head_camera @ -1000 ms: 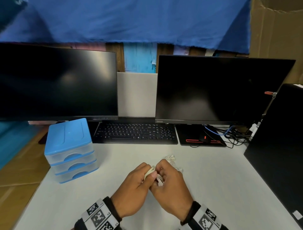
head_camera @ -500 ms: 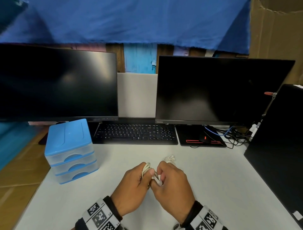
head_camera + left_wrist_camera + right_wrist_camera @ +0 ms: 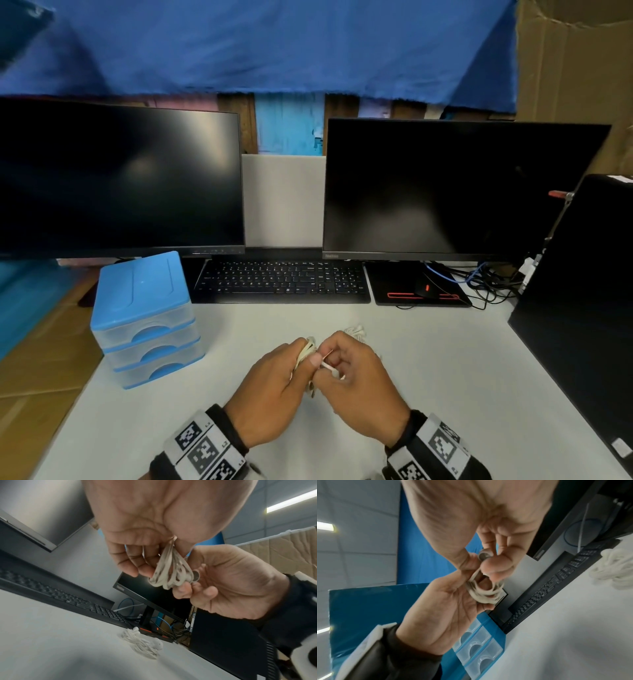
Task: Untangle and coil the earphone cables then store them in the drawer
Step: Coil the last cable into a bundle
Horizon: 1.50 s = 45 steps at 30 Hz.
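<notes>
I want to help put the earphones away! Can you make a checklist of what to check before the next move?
1. Coiled earphone cable held by left hand and right hand: ok.
2. Coil tied off: cannot tell.
3. Drawer unit has a drawer open: not ok, all three shut.
4. Second earphone bundle coiled: not ok, loose heap on the table.
5. A hand free for the drawer: not ok.

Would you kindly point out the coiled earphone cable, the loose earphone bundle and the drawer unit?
coiled earphone cable (image 3: 171, 573): left wrist view, middle of the loops.
loose earphone bundle (image 3: 142, 644): left wrist view, centre of the pile.
drawer unit (image 3: 140, 287): head view, blue top.
</notes>
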### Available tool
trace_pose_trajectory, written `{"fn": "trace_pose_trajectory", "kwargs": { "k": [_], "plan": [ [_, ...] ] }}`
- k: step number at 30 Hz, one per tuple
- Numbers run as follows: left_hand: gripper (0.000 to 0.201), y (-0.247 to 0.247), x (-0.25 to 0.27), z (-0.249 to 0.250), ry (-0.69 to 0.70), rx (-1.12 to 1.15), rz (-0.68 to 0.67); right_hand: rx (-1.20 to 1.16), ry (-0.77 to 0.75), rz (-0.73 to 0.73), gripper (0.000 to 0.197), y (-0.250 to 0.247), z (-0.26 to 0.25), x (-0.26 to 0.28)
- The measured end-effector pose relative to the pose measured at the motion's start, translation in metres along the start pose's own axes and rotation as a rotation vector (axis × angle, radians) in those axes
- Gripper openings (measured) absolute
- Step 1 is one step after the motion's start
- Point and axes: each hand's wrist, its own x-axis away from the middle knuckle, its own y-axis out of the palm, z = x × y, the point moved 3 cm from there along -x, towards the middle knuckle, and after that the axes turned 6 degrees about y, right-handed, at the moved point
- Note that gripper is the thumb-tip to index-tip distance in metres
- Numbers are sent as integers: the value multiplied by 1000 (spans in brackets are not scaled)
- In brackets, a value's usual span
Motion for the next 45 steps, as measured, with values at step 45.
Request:
{"fn": "trace_pose_trajectory", "kwargs": {
  "k": [45],
  "plan": [
    [21,-26,-14,-9,-289,559,-20,124,-27,-9,39,-7,-10,6]
  ]
}}
